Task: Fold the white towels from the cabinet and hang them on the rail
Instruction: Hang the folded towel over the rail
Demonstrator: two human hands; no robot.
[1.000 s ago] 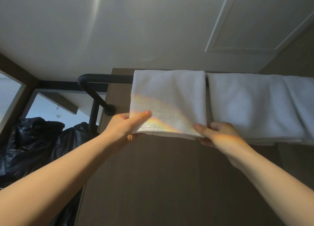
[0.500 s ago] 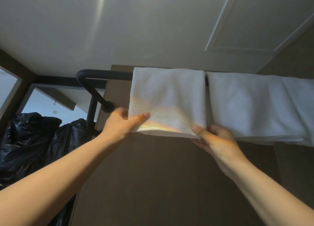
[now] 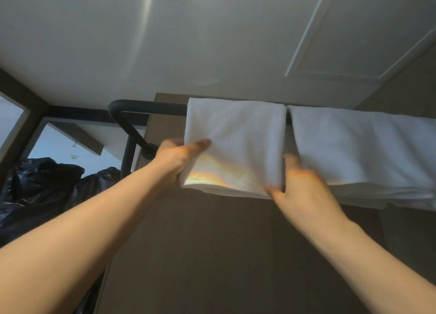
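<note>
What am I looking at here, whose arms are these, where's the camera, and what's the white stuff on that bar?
No machine here: these are a person's two bare arms, filmed by a wide-angle camera worn on the head, looking up toward the ceiling. A folded white towel hangs over a black rail. The left hand pinches its lower left edge, thumb in front; the right hand, somewhat blurred, grips its lower right corner. A second white towel hangs on the rail beside it, to the right. At lower left sit black bags.

Two towels hang side by side on the rail, smaller towel left of larger towel.
</note>
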